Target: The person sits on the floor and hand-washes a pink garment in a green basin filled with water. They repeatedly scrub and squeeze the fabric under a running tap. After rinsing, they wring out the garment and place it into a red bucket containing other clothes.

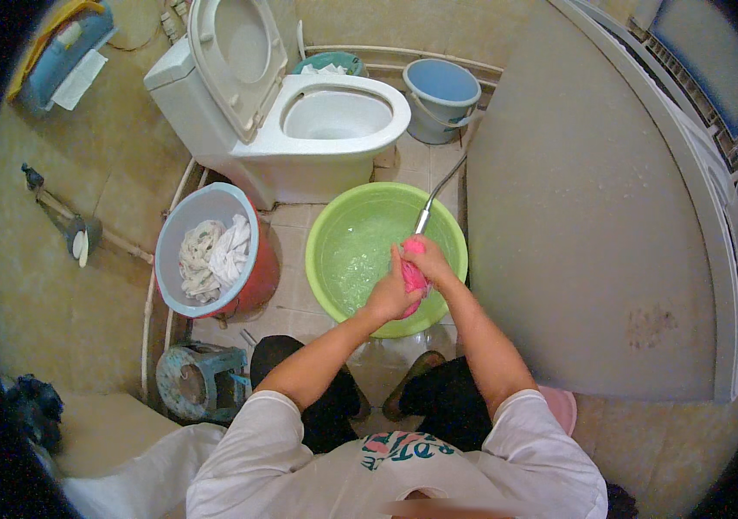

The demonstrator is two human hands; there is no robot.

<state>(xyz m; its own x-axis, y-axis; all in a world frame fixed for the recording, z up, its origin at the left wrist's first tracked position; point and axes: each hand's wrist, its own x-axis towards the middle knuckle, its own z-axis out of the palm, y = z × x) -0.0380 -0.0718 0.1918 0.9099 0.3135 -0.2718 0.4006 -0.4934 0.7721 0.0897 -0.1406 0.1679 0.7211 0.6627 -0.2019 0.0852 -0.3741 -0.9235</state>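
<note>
Both hands grip a bright pink cloth [414,275], bunched up above the right side of a lime-green basin [317,281]. My left hand [392,296] is closed round its lower left part, and my right hand [431,259] is wrapped over its upper right part. Water with some bubbles fills the basin. Just beyond my right hand, a metal tap or hose end [423,221] reaches over the basin's rim; whether it touches the cloth is hidden.
On the left stands a red bucket [258,268] with whitish cloths [217,259] inside. Beyond the basin are a white toilet [317,169] and a blue bucket [442,117]. A large grey panel [585,216] borders the right. A worn blue stool [200,381] sits lower left.
</note>
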